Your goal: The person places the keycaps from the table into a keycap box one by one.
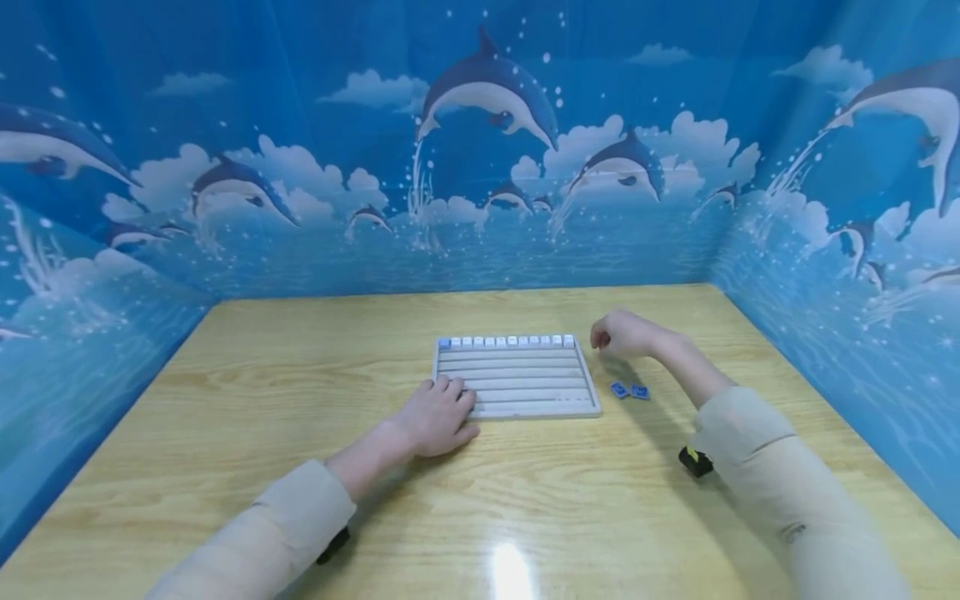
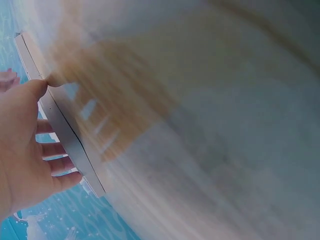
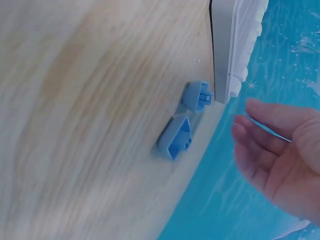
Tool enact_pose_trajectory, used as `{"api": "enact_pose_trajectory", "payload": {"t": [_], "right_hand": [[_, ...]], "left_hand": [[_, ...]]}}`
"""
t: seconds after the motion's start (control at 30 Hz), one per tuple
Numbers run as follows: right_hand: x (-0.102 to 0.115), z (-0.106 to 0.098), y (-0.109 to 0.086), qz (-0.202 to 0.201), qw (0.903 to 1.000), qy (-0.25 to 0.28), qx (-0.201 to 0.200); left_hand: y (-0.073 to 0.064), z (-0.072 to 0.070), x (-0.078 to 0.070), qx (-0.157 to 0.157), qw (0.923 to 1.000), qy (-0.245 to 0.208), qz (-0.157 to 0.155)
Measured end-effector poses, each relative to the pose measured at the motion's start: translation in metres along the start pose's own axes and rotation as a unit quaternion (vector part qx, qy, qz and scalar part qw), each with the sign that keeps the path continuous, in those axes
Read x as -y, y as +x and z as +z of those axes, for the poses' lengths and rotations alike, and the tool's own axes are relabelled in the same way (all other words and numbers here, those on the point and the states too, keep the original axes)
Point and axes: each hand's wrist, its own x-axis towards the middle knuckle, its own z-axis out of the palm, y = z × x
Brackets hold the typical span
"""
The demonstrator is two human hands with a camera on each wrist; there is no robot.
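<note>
A light keyboard case lies on the table, with a row of keycaps along its far edge, blue at the left end and white along the rest. The left hand rests at its near-left corner, fingers over the case; in the left wrist view the thumb lies at the front edge. Beyond the far-right corner the right hand hovers, fingers loosely bent with nothing visible between them. Two loose blue keycaps lie right of the case; in the right wrist view a hollow keycap shows its stem.
The wooden table meets blue dolphin-print curtains at its back and sides. A small black device shows under the right sleeve. Glare marks the table's near middle.
</note>
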Motion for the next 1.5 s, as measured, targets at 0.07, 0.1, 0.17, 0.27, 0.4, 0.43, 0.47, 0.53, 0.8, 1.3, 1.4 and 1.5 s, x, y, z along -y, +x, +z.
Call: {"api": "enact_pose_trajectory", "payload": {"t": [0.07,0.1,0.17,0.27,0.4,0.43,0.47,0.53,0.8,1.3,1.4,1.5], "right_hand": [[0.001,0.0,-0.007,0.0,0.9995,-0.006,0.03],[0.001,0.0,-0.009,0.0,0.9989,-0.008,0.046],[0.001,0.003,-0.013,0.004,0.9974,-0.01,0.072],[0.0,0.01,-0.016,0.017,0.9952,-0.019,0.095],[0.002,0.016,-0.016,0.025,0.9939,-0.045,0.097],[0.003,0.017,-0.016,0.027,0.9939,-0.049,0.096],[0.005,0.018,-0.016,0.03,0.9938,-0.048,0.096],[0.007,0.019,-0.016,0.038,0.9933,-0.045,0.099],[-0.002,0.021,-0.011,0.023,0.9944,-0.014,0.103],[-0.002,0.02,-0.025,0.021,0.9971,0.018,0.071],[-0.004,0.019,-0.027,0.019,0.9974,0.031,0.063],[-0.007,0.015,-0.028,0.018,0.9968,0.056,0.055]], "left_hand": [[0.0,0.0,0.0,0.0,1.0,0.001,-0.001],[0.001,0.0,0.001,0.0,1.0,0.003,-0.001],[0.001,0.0,0.001,0.002,1.0,0.003,-0.002],[0.001,0.0,0.001,0.003,1.0,-0.002,-0.003],[0.001,0.001,0.001,0.006,1.0,-0.003,-0.002],[0.001,0.001,0.001,0.006,1.0,-0.004,-0.002],[0.001,0.001,0.001,0.007,1.0,-0.004,-0.001],[0.001,0.0,0.001,0.006,1.0,-0.004,0.0],[0.0,-0.001,0.001,0.005,1.0,-0.007,0.001],[-0.002,0.003,0.0,0.003,0.9999,-0.006,0.008],[-0.001,0.004,0.001,-0.001,0.9999,-0.008,0.006],[-0.001,0.004,0.001,-0.008,0.9999,-0.011,0.004]]}}
